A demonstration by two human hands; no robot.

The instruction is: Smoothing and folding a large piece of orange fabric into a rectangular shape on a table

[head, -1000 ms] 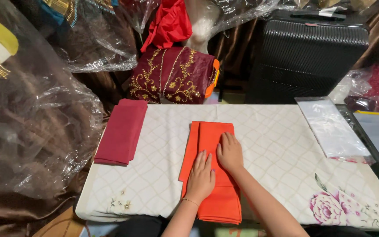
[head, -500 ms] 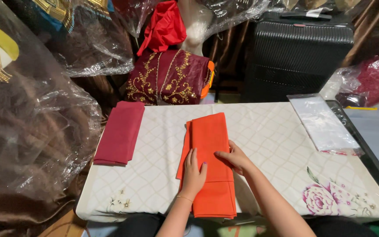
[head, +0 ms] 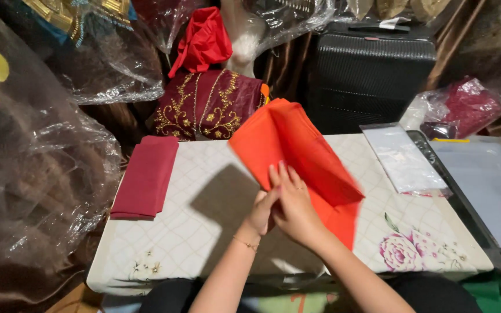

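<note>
A folded orange cloth (head: 297, 148) is lifted off the white quilted table (head: 204, 232) and tilts up toward the back. Both hands grip its near edge at the middle of the table. My right hand (head: 294, 203) lies on top with fingers spread against the fabric. My left hand (head: 262, 211) sits partly hidden behind the right one, under the cloth's edge. A gold bracelet shows on the left wrist. The cloth casts a shadow on the table to its left.
A folded maroon cloth (head: 147, 177) lies at the table's left side. A clear plastic sleeve (head: 402, 157) rests at the right. A black suitcase (head: 369, 75), an embroidered maroon garment (head: 207, 104) and plastic-wrapped clothes (head: 36, 168) crowd the back and left.
The orange cloth lay flat under both palms; now both hands have gathered its near edge and raised it off the table.
</note>
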